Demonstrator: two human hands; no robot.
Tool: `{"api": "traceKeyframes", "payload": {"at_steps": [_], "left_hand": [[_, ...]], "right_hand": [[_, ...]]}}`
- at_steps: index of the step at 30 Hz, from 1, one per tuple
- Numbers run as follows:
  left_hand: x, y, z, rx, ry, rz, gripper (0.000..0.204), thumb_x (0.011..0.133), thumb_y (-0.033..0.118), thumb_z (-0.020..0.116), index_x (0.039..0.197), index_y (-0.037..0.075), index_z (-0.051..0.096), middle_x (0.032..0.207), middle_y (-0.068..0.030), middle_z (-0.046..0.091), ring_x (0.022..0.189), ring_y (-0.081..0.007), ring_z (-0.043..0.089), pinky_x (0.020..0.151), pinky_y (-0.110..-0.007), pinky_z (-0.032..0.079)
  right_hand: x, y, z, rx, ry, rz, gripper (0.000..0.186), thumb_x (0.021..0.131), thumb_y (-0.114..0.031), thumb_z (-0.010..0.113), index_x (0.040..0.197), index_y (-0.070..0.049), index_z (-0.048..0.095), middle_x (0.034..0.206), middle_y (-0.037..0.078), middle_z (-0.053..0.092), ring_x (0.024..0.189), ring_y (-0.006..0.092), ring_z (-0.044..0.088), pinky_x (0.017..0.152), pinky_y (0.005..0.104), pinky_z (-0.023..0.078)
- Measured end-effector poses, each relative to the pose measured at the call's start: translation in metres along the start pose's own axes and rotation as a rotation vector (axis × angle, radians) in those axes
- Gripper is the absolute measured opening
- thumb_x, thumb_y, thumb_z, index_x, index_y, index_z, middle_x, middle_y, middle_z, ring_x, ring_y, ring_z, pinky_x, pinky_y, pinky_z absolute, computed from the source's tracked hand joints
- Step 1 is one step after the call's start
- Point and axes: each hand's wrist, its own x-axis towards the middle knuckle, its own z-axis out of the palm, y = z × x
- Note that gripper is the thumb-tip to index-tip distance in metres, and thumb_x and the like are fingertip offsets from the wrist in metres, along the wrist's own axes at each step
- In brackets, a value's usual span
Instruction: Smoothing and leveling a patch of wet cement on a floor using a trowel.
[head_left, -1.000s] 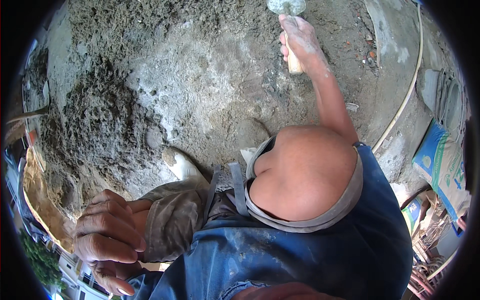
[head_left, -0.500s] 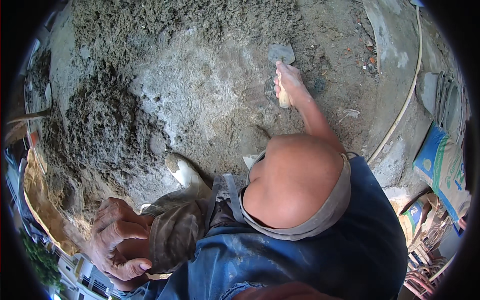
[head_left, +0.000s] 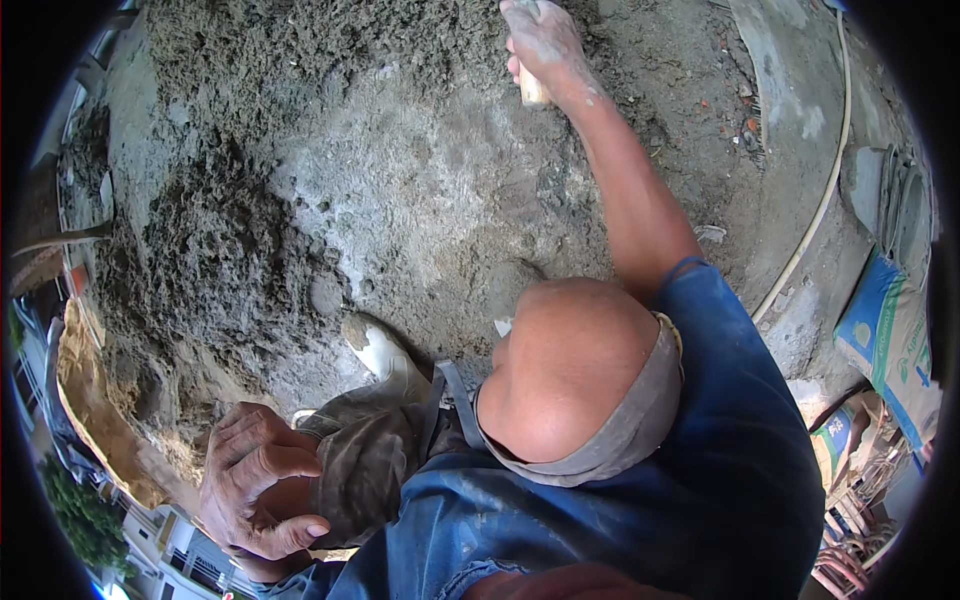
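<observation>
At the far top edge, my right hand [head_left: 548, 45] is wrapped round the pale wooden handle of a trowel [head_left: 535, 92]. The trowel's blade does not show, as it lies past the hand and the picture's edge. Rough wet mortar [head_left: 400, 25] lies about that hand. My left hand [head_left: 262, 490] hangs beside my left knee at the lower left, fingers loosely bent and apart, with nothing in it. Between my feet and the trowel stretches a flatter, paler grey patch [head_left: 440, 180] of the ground.
Dark lumpy mortar [head_left: 220, 240] is heaped on the left. My white boot [head_left: 380, 350] stands at its edge, and my bare knee [head_left: 575, 360] is bent in front. A pale hose [head_left: 825, 205] runs along the right, near blue-and-green printed sacks [head_left: 885, 335] and grey curved pieces [head_left: 895, 205].
My right hand has moved away from me and slightly left with the trowel, its arm stretching out. The blade has gone from sight. My left hand stays by the knee.
</observation>
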Motion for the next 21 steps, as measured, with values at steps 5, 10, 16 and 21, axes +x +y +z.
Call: {"api": "traceKeyframes", "payload": {"at_steps": [5,10,16,21], "left_hand": [[0.014,-0.011,-0.007,0.063,-0.118,-0.065,0.065,0.071,0.068,0.073,0.083,0.005,0.068,0.075,-0.0098,0.065,0.073,-0.0275,0.060,0.069,-0.039,0.044],[-0.014,-0.020,-0.022,-0.010,-0.093,-0.210,0.068,0.070,0.067,0.074,0.085,0.002,0.065,0.078,-0.0120,0.059,0.073,-0.0245,0.056,0.069,-0.037,0.041],[-0.012,-0.036,-0.031,0.002,-0.107,-0.301,0.069,0.072,0.068,0.073,0.088,0.002,0.066,0.079,-0.0132,0.062,0.076,-0.0290,0.059,0.072,-0.039,0.045],[-0.002,-0.028,-0.025,0.053,-0.121,-0.186,0.066,0.072,0.066,0.074,0.088,0.002,0.065,0.080,-0.0131,0.062,0.077,-0.0304,0.059,0.072,-0.041,0.045]], "right_hand": [[-0.007,-0.002,-0.004,-0.142,-0.083,0.002,0.035,0.103,-0.039,0.054,0.108,-0.004,0.052,0.073,0.004,0.056,0.049,0.0110,0.056,0.042,0.0276,0.049],[-0.143,0.117,-0.068,-0.084,0.169,0.242,0.034,0.101,-0.034,0.057,0.103,0.000,0.053,0.064,0.007,0.054,0.038,0.0170,0.053,0.035,0.0348,0.041],[-0.143,0.171,-0.086,-0.192,0.265,0.433,0.041,0.100,-0.033,0.056,0.112,0.007,0.053,0.070,0.014,0.059,0.045,0.0242,0.060,0.039,0.0369,0.048],[-0.082,0.158,-0.051,0.009,0.420,0.323,0.038,0.099,-0.034,0.058,0.105,0.003,0.051,0.071,0.013,0.058,0.044,0.0236,0.058,0.039,0.0388,0.048]]}}
